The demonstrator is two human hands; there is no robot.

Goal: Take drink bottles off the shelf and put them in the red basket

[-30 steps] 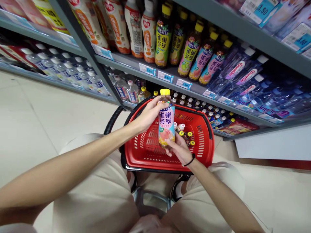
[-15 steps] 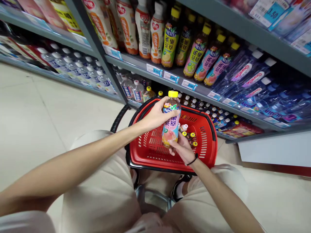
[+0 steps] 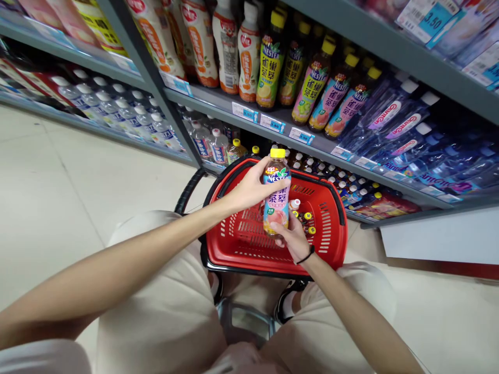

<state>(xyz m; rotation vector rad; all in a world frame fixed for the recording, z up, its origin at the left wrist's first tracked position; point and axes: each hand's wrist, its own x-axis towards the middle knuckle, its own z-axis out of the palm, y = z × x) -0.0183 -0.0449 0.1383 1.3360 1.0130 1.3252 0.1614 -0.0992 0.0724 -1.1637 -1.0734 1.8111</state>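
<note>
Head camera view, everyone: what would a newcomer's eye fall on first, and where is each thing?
Probably the bright red basket, in the middle of the view below the shelf. Above it, the left hand grips a yellow-capped bottle near its top while the right hand holds its base. Similar yellow-capped bottles line the shelf, right of the white-and-orange ones.

Held bottle, centre of frame: we read "100" and "NESTE" near the top, with Chinese characters below, partly covered. Yellow-capped shelf bottles, upper centre: we read "NESTE" and 雀巢茶萃. Water bottles, right: "Ganten" on slanted labels. Shelf-edge price tags, upper centre: we read, left to right, 3.50, 3.80, 3.50. Large price tag, upper right: we read 3.50.
</note>
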